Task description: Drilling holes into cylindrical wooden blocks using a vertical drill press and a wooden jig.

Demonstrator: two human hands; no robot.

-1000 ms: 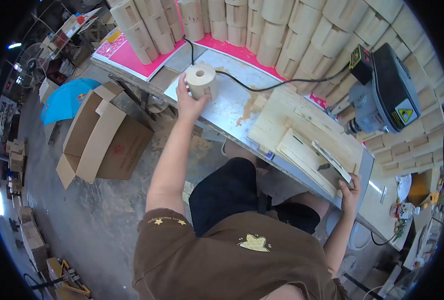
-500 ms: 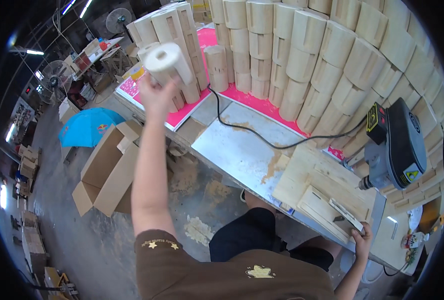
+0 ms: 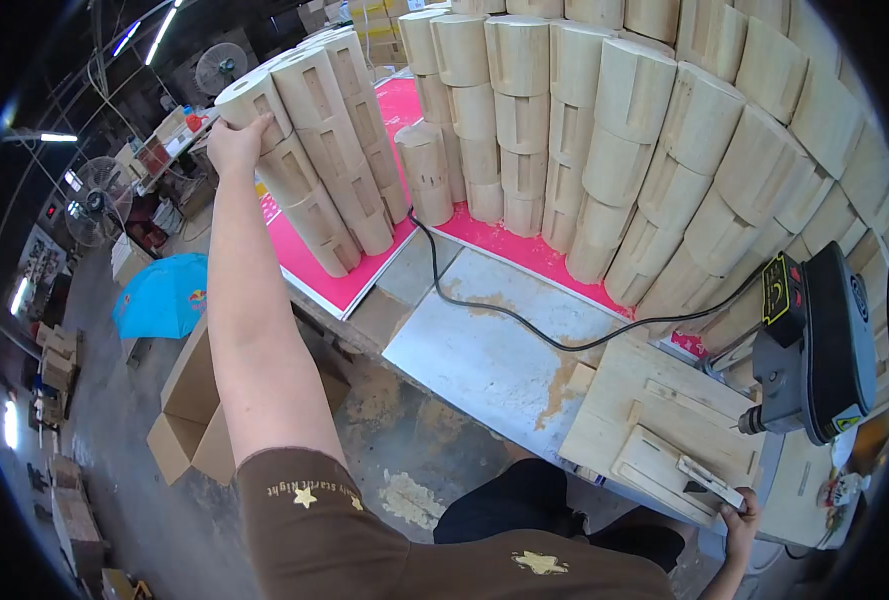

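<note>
My left hand [image 3: 241, 145], at the end of a stretched arm, is closed around a pale wooden cylinder [image 3: 255, 103] with a hole in its top. That cylinder sits at the top of a leaning-looking stack [image 3: 309, 205] of similar slotted cylinders on a pink sheet [image 3: 329, 285]. At the lower right, my right hand [image 3: 741, 522] grips the end of a narrow wooden strip [image 3: 709, 482] on a wooden jig board [image 3: 654, 450]. A drill press head [image 3: 814, 335] with its chuck and bit [image 3: 754, 420] is beside the board.
Rows of stacked wooden cylinders [image 3: 624, 110] line the back of the bench. A black cable [image 3: 504, 325] crosses a dusty white sheet [image 3: 494, 330]. An open cardboard box [image 3: 189, 410] and a blue umbrella [image 3: 162, 297] are on the floor at left.
My left hand has moved left with the wooden cylinder, which was held tilted in the air and is now on the stack. My right hand still grips the strip. The view has shifted slightly.
</note>
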